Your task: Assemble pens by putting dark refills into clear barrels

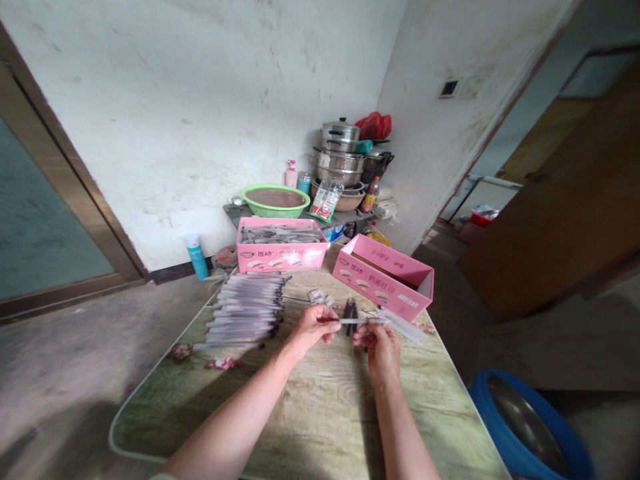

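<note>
Between my two hands, a slim pen [353, 321] with a pale, see-through barrel lies level above the table. My left hand [313, 325] pinches its left end, and my right hand [385, 345] is closed on its right end. Just behind the pen is a small group of dark, thin pieces [351, 308], partly hidden. Some small white pieces [320, 297] sit beyond my left hand. A stack of pale pens with dark tips [247, 308] spreads over the table's left side. Clear, thin tubes [406, 328] lie to the right, partly behind my right hand.
A pink box [283, 260] full of pens stands at the table's back left, another pink box [383, 283] at the back right. Behind are a green basin [276, 211] and stacked pots [340, 160]. A blue tub [530, 427] stands right of the table [320, 413].
</note>
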Motion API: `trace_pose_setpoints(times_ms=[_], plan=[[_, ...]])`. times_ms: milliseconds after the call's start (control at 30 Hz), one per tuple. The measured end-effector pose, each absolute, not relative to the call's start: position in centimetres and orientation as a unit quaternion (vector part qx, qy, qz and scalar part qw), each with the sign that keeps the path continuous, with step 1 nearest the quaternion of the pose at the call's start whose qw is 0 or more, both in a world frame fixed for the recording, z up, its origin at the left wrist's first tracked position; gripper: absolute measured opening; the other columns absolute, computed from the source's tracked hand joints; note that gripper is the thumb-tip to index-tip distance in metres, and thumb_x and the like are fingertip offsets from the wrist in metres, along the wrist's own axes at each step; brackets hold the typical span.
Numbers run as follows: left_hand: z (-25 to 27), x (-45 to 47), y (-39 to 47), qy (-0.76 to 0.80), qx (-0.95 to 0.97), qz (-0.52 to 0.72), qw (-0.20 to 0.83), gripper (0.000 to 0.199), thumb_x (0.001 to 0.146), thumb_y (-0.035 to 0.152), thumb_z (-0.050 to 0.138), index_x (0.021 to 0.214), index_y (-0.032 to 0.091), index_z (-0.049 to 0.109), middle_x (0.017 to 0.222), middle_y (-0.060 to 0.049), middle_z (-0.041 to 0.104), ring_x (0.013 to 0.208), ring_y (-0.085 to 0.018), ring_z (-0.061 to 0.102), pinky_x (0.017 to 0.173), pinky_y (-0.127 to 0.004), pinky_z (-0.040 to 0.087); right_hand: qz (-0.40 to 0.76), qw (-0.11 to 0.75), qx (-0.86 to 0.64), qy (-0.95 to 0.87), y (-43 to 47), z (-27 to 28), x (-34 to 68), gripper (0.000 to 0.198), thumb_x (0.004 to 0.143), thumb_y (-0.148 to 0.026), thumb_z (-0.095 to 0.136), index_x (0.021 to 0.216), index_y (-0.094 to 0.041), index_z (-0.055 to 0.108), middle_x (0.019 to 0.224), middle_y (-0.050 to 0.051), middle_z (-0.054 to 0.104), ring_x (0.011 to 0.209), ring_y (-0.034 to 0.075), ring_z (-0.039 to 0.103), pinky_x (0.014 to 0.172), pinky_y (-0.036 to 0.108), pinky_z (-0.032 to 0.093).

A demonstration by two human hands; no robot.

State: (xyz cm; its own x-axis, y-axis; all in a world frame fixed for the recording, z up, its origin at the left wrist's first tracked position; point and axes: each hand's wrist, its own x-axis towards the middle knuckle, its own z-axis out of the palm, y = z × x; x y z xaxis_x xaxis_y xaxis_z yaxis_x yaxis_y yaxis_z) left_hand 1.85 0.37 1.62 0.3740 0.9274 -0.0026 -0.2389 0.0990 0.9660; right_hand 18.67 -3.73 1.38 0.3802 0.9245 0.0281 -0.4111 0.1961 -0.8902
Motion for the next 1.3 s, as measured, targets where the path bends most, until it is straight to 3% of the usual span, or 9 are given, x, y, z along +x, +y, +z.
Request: trace_pose_setpoints(times_ms=[167, 367, 467, 567, 767, 833, 933, 1033, 1300], plan=[[1.4, 1.7, 0.3, 0.388, 0.506, 0.391, 0.664, 0.059, 0.075, 0.070, 0.055, 0.071, 0.011, 0.060, 0.056, -0.002, 0.057, 0.038, -0.009, 0.050, 0.032, -0.019, 0.032, 0.471, 0.712, -0.424, -0.302, -3.7, 1.4, 18.6, 0.020, 0.071, -0.032, 0.074, 0.067, -0.017, 0.061, 0.057, 0.003, 0.067, 0.044, 0.017, 0.062, 0.040, 0.026, 0.051], [1.6, 1.8, 0.3, 0.325, 0.508, 0.435, 0.669, 0.047, 0.059, 0.048, 0.082, 0.077, 0.012, 0.059, 0.058, 0.001, 0.058, 0.045, -0.008, 0.053, 0.042, -0.020, 0.043, 0.471, 0.712, -0.423, -0.304, -3.7, 1.3, 18.6, 0.020, 0.072, -0.032, 0.073, 0.069, -0.016, 0.061, 0.058, 0.003, 0.068, 0.045, 0.017, 0.062, 0.040, 0.027, 0.051], [1.8, 1.6, 0.3, 0.351, 0.487, 0.425, 0.677, 0.050, 0.063, 0.054, 0.077, 0.085, 0.012, 0.061, 0.068, -0.002, 0.062, 0.048, -0.010, 0.056, 0.041, -0.021, 0.044, 0.471, 0.713, -0.423, -0.301, -3.8, 1.3, 18.7, 0.020, 0.071, -0.031, 0.074, 0.069, -0.016, 0.061, 0.058, 0.003, 0.068, 0.045, 0.017, 0.062, 0.040, 0.026, 0.051], [1.6, 1.4, 0.2, 0.361, 0.515, 0.385, 0.675, 0.051, 0.073, 0.061, 0.065, 0.076, 0.010, 0.061, 0.061, -0.003, 0.059, 0.042, -0.009, 0.052, 0.036, -0.019, 0.037, 0.472, 0.711, -0.425, -0.302, -3.8, 1.3, 18.6, 0.020, 0.071, -0.032, 0.074, 0.069, -0.016, 0.061, 0.058, 0.003, 0.068, 0.045, 0.017, 0.063, 0.040, 0.026, 0.051], [1.0, 1.8, 0.5, 0.326, 0.553, 0.397, 0.656, 0.036, 0.064, 0.041, 0.079, 0.077, 0.012, 0.061, 0.057, 0.000, 0.059, 0.045, -0.010, 0.052, 0.042, -0.021, 0.042, 0.485, 0.706, -0.427, -0.289, -3.7, 1.3, 18.8, 0.021, 0.068, -0.033, 0.075, 0.070, -0.017, 0.062, 0.059, 0.003, 0.068, 0.049, 0.019, 0.066, 0.044, 0.028, 0.055], [1.0, 1.7, 1.0, 0.354, 0.565, 0.439, 0.602, 0.029, 0.068, 0.035, 0.076, 0.083, 0.013, 0.064, 0.067, -0.003, 0.064, 0.054, -0.013, 0.057, 0.049, -0.024, 0.047, 0.488, 0.720, -0.421, -0.257, -3.5, 1.1, 19.4, 0.019, 0.065, -0.029, 0.076, 0.068, -0.018, 0.061, 0.057, 0.001, 0.066, 0.054, 0.020, 0.069, 0.050, 0.030, 0.058], [0.8, 0.6, 2.1, 0.465, 0.590, 0.517, 0.411, 0.014, 0.077, 0.022, 0.065, 0.089, 0.016, 0.068, 0.081, -0.007, 0.069, 0.073, -0.019, 0.064, 0.069, -0.031, 0.052, 0.488, 0.745, -0.404, -0.208, -3.3, 1.0, 20.5, 0.016, 0.062, -0.022, 0.076, 0.063, -0.020, 0.059, 0.055, -0.002, 0.063, 0.058, 0.019, 0.069, 0.057, 0.032, 0.060], [0.5, -0.5, 2.9, 0.524, 0.629, 0.520, 0.244, 0.026, 0.081, 0.010, 0.053, 0.099, 0.018, 0.069, 0.095, -0.009, 0.070, 0.091, -0.022, 0.064, 0.086, -0.035, 0.049, 0.490, 0.751, -0.393, -0.202, -3.3, 0.9, 21.3, 0.014, 0.063, -0.020, 0.074, 0.064, -0.021, 0.060, 0.057, -0.002, 0.064, 0.059, 0.018, 0.068, 0.059, 0.032, 0.060], [-1.3, 0.3, 3.9, 0.468, 0.786, 0.378, 0.144, 0.045, 0.081, 0.005, 0.050, 0.121, 0.020, 0.063, 0.126, -0.009, 0.060, 0.120, -0.023, 0.049, 0.108, -0.038, 0.035, 0.525, 0.689, -0.426, -0.263, -3.7, 1.3, 20.5, 0.020, 0.070, -0.033, 0.073, 0.079, -0.018, 0.064, 0.056, 0.001, 0.065, 0.045, 0.016, 0.061, 0.042, 0.025, 0.050]])
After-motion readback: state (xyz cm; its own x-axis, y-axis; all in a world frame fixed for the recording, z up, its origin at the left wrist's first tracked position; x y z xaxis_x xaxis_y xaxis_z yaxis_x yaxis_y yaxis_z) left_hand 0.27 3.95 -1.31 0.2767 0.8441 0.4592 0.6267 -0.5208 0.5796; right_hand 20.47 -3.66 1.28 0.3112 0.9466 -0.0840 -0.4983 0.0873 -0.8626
